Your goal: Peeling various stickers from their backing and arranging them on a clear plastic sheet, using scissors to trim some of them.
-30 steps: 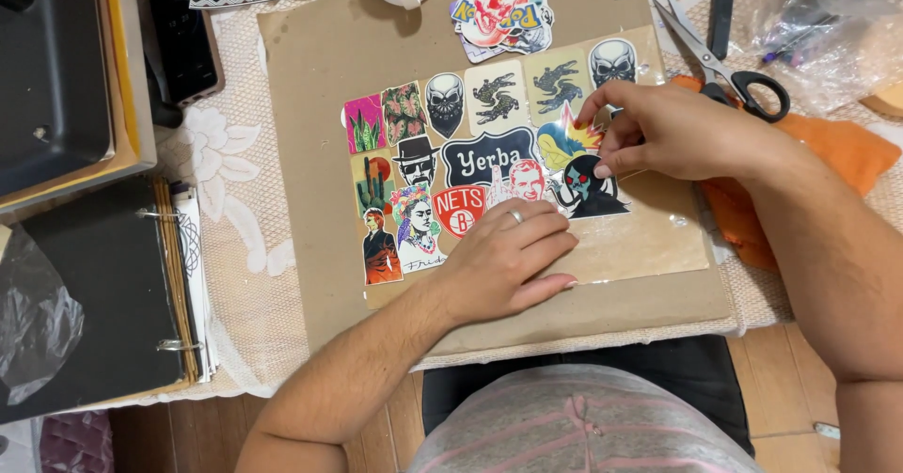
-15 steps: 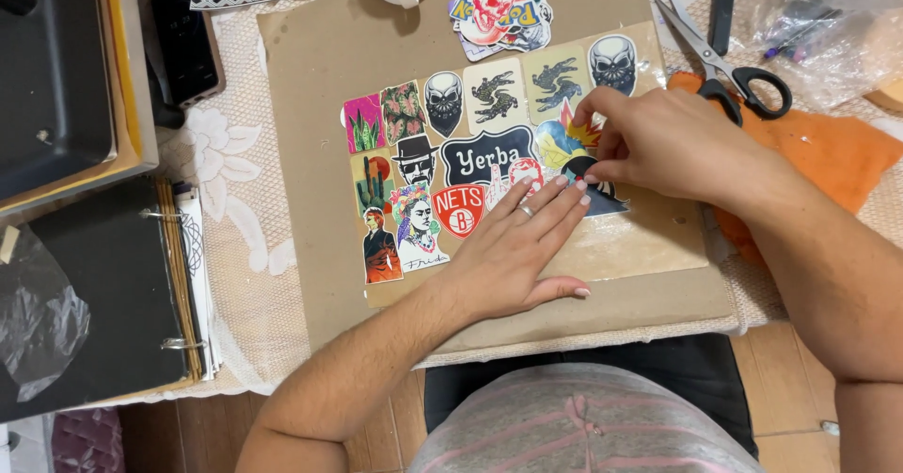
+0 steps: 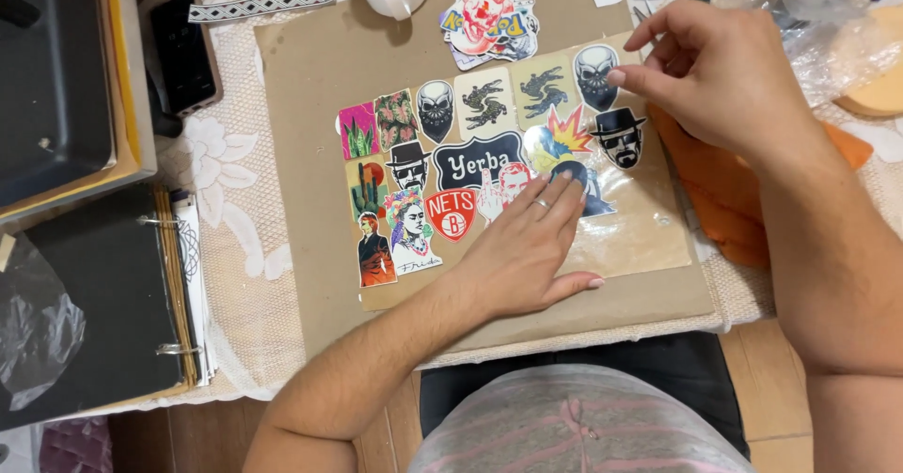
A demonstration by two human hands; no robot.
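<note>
The left hand (image 3: pixel 527 247) lies flat, fingers spread, pressing the clear-covered sticker sheet (image 3: pixel 649 238) onto the brown cardboard (image 3: pixel 310 153); its fingertips rest on the stickers just beyond them. The right hand (image 3: pixel 724 78), half a second ago down on the sheet beside the left, has now lifted away towards the far right, fingers loosely pinched, holding nothing that I can see. Where it pressed, the sticker of a face in hat and sunglasses (image 3: pixel 621 136) now shows stuck down. Further out lies a loose sticker pile (image 3: pixel 489 17), and orange cloth (image 3: pixel 696 163) under the right wrist.
</note>
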